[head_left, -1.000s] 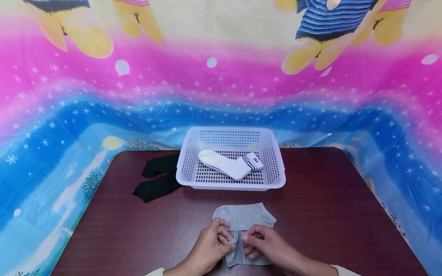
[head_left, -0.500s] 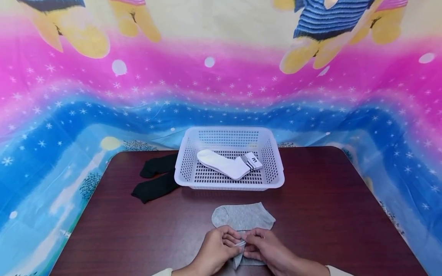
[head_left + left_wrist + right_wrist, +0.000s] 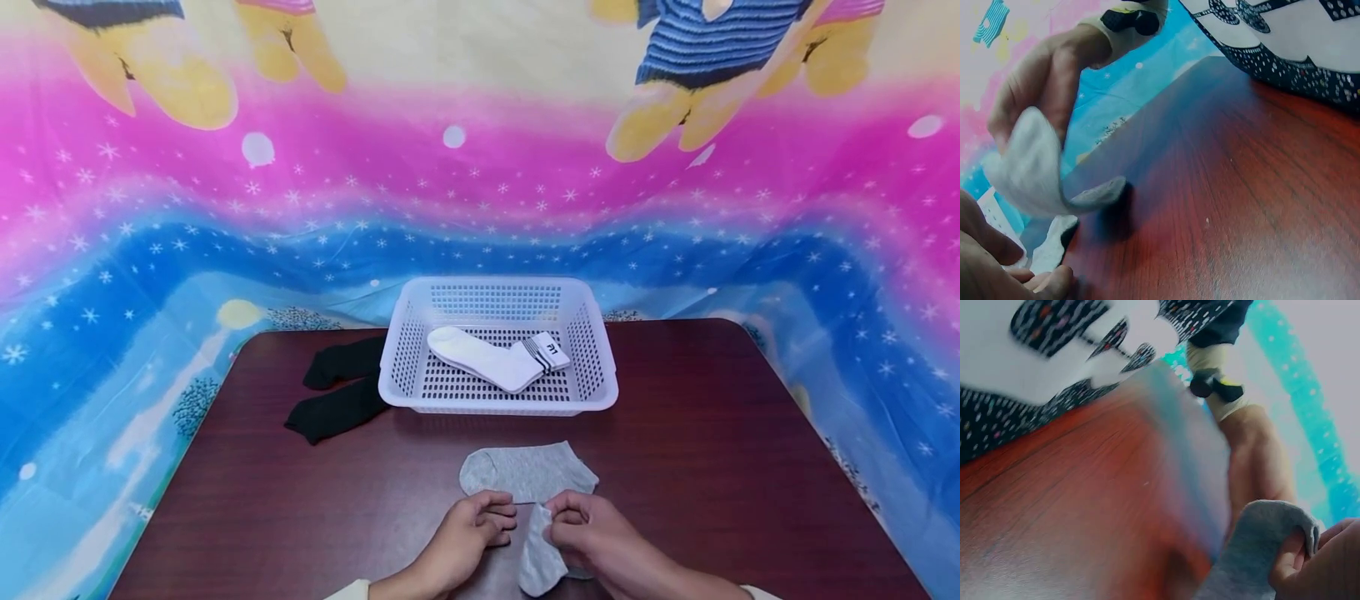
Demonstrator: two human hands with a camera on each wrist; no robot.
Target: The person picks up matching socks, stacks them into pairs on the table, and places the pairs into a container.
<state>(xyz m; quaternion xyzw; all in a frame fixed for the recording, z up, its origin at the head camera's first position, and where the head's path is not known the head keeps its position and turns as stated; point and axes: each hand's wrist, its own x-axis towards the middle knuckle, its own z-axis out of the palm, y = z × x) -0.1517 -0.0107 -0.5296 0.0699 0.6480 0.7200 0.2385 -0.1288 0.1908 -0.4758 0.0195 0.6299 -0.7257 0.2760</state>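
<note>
In the head view a light grey ankle sock (image 3: 525, 473) lies flat on the table, toe to the left. Just in front of it, my right hand (image 3: 596, 533) pinches a second grey sock (image 3: 540, 558) by its edge, and the fabric hangs folded below the fingers. The right wrist view shows thumb and fingers gripping the cuff of this grey sock (image 3: 1254, 550). My left hand (image 3: 468, 533) is beside it on the left, fingers loosely bent and holding nothing. From the left wrist, the held sock (image 3: 1029, 169) appears curled, part of it reaching toward the table.
A white perforated plastic basket (image 3: 498, 406) stands at the back of the table, with white striped socks (image 3: 487, 358) inside. Left of it lie two black socks (image 3: 337, 408), partly behind the basket. A patterned cloth (image 3: 480, 200) hangs behind the dark red table (image 3: 712, 450).
Both hands were at the second grey sock's opening; the left hand has let go and drawn slightly left. The right hand has lifted and folded the sock over, shifting a little right.
</note>
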